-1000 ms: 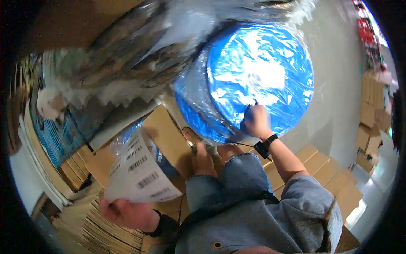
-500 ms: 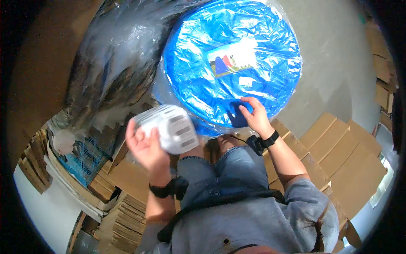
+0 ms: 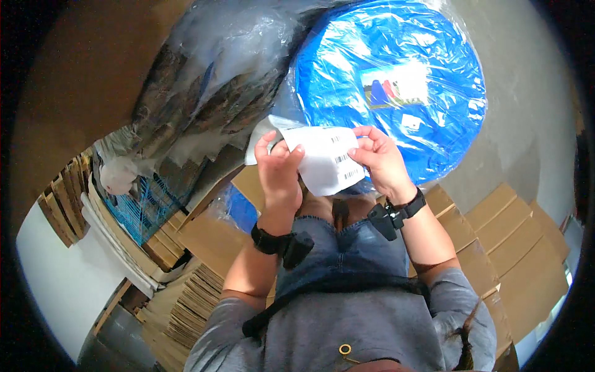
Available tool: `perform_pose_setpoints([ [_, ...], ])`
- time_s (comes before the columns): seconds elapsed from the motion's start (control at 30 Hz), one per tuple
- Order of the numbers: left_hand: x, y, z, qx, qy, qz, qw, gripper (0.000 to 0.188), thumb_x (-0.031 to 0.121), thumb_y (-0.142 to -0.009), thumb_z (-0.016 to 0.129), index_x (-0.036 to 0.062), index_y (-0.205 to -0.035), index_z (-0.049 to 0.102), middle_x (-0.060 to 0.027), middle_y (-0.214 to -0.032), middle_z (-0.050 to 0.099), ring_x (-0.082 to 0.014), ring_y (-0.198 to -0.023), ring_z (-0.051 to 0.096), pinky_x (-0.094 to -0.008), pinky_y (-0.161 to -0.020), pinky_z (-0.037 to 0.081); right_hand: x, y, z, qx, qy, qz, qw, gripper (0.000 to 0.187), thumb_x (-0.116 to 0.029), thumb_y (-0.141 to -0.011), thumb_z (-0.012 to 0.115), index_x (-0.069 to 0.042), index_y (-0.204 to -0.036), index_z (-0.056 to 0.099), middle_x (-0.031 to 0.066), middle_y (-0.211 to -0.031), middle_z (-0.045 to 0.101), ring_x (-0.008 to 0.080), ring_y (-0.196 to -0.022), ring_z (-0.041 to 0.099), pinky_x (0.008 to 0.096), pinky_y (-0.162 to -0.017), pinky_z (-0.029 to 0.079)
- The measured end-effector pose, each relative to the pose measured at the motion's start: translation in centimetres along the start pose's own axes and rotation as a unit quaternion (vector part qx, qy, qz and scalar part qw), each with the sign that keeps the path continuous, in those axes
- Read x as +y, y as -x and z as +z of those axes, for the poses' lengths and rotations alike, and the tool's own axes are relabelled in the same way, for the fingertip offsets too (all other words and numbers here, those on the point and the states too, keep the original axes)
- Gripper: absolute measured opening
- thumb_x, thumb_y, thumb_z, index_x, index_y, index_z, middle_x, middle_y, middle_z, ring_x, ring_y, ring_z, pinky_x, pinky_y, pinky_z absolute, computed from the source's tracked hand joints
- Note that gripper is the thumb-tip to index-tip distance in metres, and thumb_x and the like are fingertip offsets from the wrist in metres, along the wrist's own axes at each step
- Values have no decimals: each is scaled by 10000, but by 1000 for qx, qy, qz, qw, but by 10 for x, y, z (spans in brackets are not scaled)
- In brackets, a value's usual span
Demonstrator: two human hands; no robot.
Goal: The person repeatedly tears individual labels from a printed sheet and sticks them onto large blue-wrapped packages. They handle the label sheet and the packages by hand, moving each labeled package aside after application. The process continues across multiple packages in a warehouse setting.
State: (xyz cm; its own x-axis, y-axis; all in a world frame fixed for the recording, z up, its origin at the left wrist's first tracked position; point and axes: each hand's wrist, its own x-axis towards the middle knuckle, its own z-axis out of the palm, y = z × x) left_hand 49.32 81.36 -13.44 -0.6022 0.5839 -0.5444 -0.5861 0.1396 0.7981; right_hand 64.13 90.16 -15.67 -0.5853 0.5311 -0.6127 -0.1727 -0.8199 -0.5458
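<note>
Between my two hands is a curled strip of white barcode labels (image 3: pixel 325 158). My left hand (image 3: pixel 280 170) is closed on its left part, the fingers partly tucked behind a fold. At the strip's upper right edge, my right hand (image 3: pixel 381 158) pinches it between thumb and fingers. Just beyond lies a large round blue package (image 3: pixel 446 118) wrapped in clear plastic. On top of it are a picture card (image 3: pixel 393 87) and a small white label (image 3: pixel 410 122). The strip hides part of the package's near left edge.
Dark items under clear plastic wrap (image 3: pixel 217 80) are heaped at the far left. Flattened cardboard boxes (image 3: pixel 514 242) lie to the right, with stacked cardboard (image 3: pixel 192 304) at lower left. A blue wire rack (image 3: pixel 145 208) stands on the left. Grey floor (image 3: pixel 527 105) stretches along the far right.
My right hand has left the blue package and taken hold of the label strip. The strip and my left hand have moved right and away from me. The view has shifted, too.
</note>
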Motion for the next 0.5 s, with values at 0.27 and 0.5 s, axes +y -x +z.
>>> perform_pose_setpoints([
  [0.27, 11, -16, -28, -22, -11, -147, 989, 613, -31, -760, 561, -9, -1266, 216, -168, -1001, 579, -183, -890, 566, -306, -725, 488, 13, 19, -20, -135, 214, 53, 966, 327, 73, -741, 586, -9, -1041, 485, 24, -874, 613, 74, -788, 579, 217, -689, 467],
  [0.5, -1, 0, -26, -61, -49, -72, 994, 629, -25, -734, 628, -42, -1249, 267, -144, -918, 615, -147, -859, 571, -274, -745, 471, 11, -1, 5, -70, 24, 80, 994, 379, -15, -755, 621, 20, -1111, 495, 71, -1016, 602, 129, -906, 569, 266, -814, 441],
])
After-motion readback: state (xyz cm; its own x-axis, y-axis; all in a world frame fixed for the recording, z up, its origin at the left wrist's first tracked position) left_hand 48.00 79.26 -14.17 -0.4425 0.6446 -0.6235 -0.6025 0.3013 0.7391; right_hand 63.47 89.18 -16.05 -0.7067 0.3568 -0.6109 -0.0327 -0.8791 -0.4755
